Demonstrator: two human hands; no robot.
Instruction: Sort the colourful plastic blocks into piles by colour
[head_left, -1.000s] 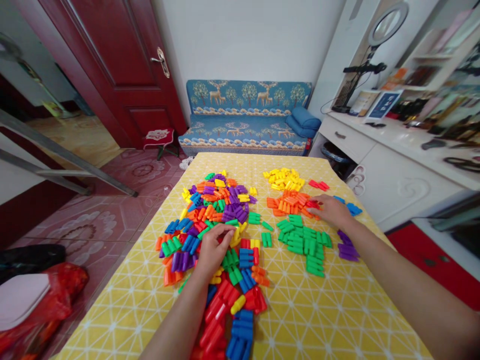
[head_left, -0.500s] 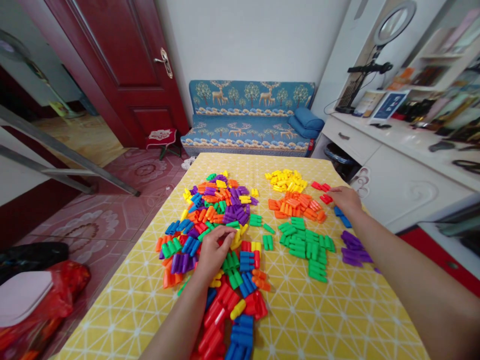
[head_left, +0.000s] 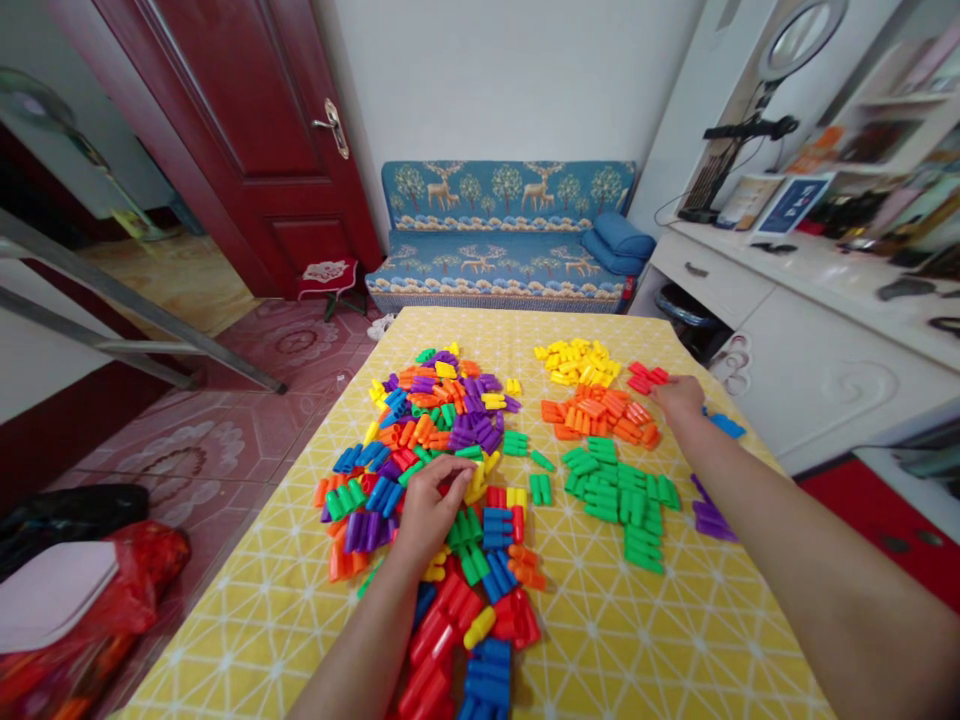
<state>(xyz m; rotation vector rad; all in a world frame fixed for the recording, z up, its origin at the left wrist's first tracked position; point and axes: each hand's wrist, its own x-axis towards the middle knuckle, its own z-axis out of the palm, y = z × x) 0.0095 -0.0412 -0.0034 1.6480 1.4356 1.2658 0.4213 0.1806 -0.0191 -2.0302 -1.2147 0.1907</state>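
The bullet-shaped plastic building blocks come in several colours. My left hand (head_left: pixel 433 500) is over the mixed pile, its thumb and fingers pinched at a yellow building block (head_left: pixel 478 484). Green building blocks (head_left: pixel 466 540) lie just below those fingers. Over at the far right of the table, my right hand (head_left: pixel 681 397) has its fingertips closed on a red building block (head_left: pixel 658 377), against other red ones. Orange building blocks (head_left: pixel 600 412) are to the left of this hand, and blue ones (head_left: pixel 726 425) show partly behind its wrist.
Sorted groups of yellow (head_left: pixel 579 361), green (head_left: pixel 619 495) and purple blocks (head_left: pixel 711 515) lie on the yellow patterned tablecloth (head_left: pixel 592 640). Beyond the table stands a blue sofa (head_left: pixel 480 250). A white cabinet (head_left: pixel 817 340) is at the right, a red stool (head_left: pixel 328 275) near the door.
My right hand has shifted slightly, bringing the red block up against the other red ones. My left hand stays at the yellow block. The view has shifted a little.
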